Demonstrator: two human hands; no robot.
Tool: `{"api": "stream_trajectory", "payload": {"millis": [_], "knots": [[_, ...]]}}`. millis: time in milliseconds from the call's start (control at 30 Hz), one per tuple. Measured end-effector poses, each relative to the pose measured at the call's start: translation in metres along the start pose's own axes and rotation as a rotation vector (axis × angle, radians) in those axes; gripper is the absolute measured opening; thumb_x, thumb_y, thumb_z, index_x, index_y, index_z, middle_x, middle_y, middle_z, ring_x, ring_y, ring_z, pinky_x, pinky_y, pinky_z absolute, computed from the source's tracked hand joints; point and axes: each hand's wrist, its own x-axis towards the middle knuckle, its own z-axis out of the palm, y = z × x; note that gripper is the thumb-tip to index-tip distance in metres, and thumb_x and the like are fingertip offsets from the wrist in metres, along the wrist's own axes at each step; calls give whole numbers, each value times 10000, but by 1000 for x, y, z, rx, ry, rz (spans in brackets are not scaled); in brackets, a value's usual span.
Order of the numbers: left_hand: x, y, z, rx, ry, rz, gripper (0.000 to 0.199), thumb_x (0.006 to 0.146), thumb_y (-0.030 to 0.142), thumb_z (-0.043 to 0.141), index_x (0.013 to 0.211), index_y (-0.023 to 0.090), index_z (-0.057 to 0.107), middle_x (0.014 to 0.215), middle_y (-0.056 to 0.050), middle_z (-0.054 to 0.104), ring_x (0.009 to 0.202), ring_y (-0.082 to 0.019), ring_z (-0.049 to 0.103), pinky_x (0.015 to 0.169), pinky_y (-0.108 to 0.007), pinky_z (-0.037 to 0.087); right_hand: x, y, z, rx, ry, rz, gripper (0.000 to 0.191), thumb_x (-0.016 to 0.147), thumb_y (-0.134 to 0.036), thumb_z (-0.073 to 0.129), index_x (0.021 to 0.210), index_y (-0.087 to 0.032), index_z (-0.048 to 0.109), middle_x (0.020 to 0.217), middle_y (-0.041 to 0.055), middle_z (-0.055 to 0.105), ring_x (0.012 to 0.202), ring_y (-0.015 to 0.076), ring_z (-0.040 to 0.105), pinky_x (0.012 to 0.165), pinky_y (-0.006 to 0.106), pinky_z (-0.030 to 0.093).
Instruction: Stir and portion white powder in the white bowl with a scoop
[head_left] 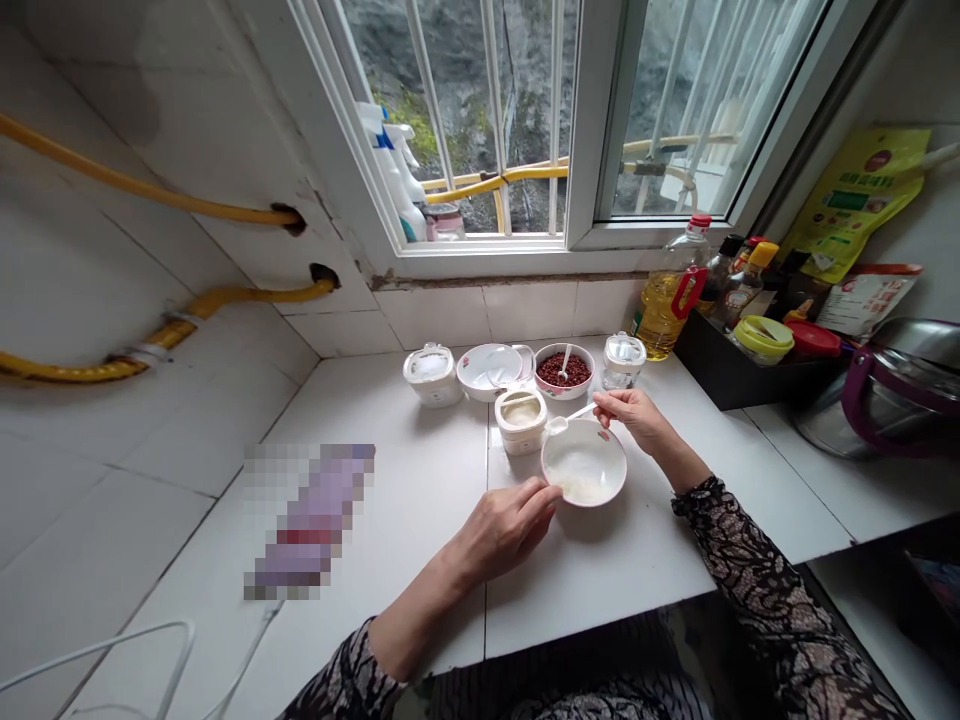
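My right hand point(634, 415) pinches the handle of a small white spoon point(579, 413). The spoon's scoop end hangs over the gap between a square white container point(520, 436) and a white bowl point(591, 452). Pale powder or grains lie in the bottom of this bowl. At its near left rim, the fingers of my left hand point(516, 522) are closed on the edge. The container stands with its top uncovered and holds a pale substance. Just behind it, a pink-edged bowl point(564, 393) is filled with dark red beans, with another white spoon resting in them.
Along the back stand a lidded white container point(433, 380), a shallow white bowl point(480, 372) and a clear jar point(623, 362). An oil bottle point(664, 300) and a black box point(716, 365) of condiments are at right, beside a metal pot point(892, 400). A cable point(251, 650) crosses the left counter.
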Motion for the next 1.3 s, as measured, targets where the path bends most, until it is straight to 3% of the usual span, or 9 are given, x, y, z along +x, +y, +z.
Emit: {"api": "stream_trajectory", "payload": {"millis": [167, 333, 500, 633, 767, 867, 1000, 1167, 1300], "knots": [[2, -1, 0, 21, 3, 28, 206, 1001, 148, 349, 1127, 145, 512, 847, -45, 634, 623, -120, 608, 473, -205, 483, 3, -5, 16, -55, 153, -154, 533, 686, -689, 701, 594, -167, 642, 528, 18, 610, 504, 119, 522, 536, 273, 460], [0, -1, 0, 24, -14, 20, 218, 997, 155, 351, 1147, 146, 509, 845, -46, 625, 656, -126, 615, 494, -207, 496, -5, -13, 38, -468, 390, -613, 403, 922, -512, 543, 688, -201, 647, 640, 37, 681, 644, 179, 605, 773, 372, 479], [1, 0, -1, 48, -17, 23, 218, 1003, 155, 338, 1130, 147, 516, 844, -49, 628, 640, -134, 615, 469, -213, 481, -13, -15, 47, -912, 265, -920, 279, 962, -298, 515, 717, -217, 621, 710, 25, 723, 648, 163, 606, 933, 402, 398], [2, 0, -2, 42, 0, 33, 207, 1010, 156, 341, 1122, 142, 514, 837, -43, 627, 616, -128, 598, 469, -215, 472, -13, -16, 41, -820, 367, -924, 268, 957, -305, 523, 727, -217, 628, 661, 16, 700, 639, 169, 609, 896, 400, 416], [1, -1, -1, 33, -5, 24, 208, 1012, 161, 345, 1130, 145, 515, 835, -39, 624, 628, -116, 596, 493, -203, 478, -14, -18, 21, -575, 400, -703, 331, 929, -375, 547, 644, -218, 609, 615, 21, 667, 655, 191, 613, 757, 365, 468], [0, -1, -1, 30, -10, 17, 213, 1013, 163, 343, 1134, 148, 518, 841, -40, 628, 635, -115, 598, 490, -201, 473, -16, -20, 3, -481, 295, -562, 362, 911, -387, 554, 595, -214, 588, 566, 7, 629, 575, 169, 578, 622, 315, 452], [0, -1, -1, 25, -5, 21, 211, 1019, 170, 344, 1133, 143, 520, 847, -43, 639, 616, -111, 590, 470, -196, 452, -16, -18, -8, -631, 120, -614, 354, 904, -321, 556, 573, -201, 587, 553, -2, 623, 572, 148, 553, 668, 313, 431], [1, -1, -1, 30, -14, 17, 198, 1018, 167, 358, 1125, 146, 523, 857, -42, 651, 616, -108, 600, 485, -195, 463, -15, -9, 4, -910, -53, -719, 324, 928, -251, 530, 620, -178, 596, 582, -2, 642, 553, 117, 493, 783, 347, 394], [0, -1, -1, 39, -23, 10, 203, 1012, 166, 361, 1136, 150, 521, 861, -42, 658, 620, -109, 611, 495, -198, 477, -16, -3, 13, -931, -123, -682, 356, 941, -246, 506, 599, -172, 570, 559, -2, 604, 568, 117, 486, 774, 336, 389]]}}
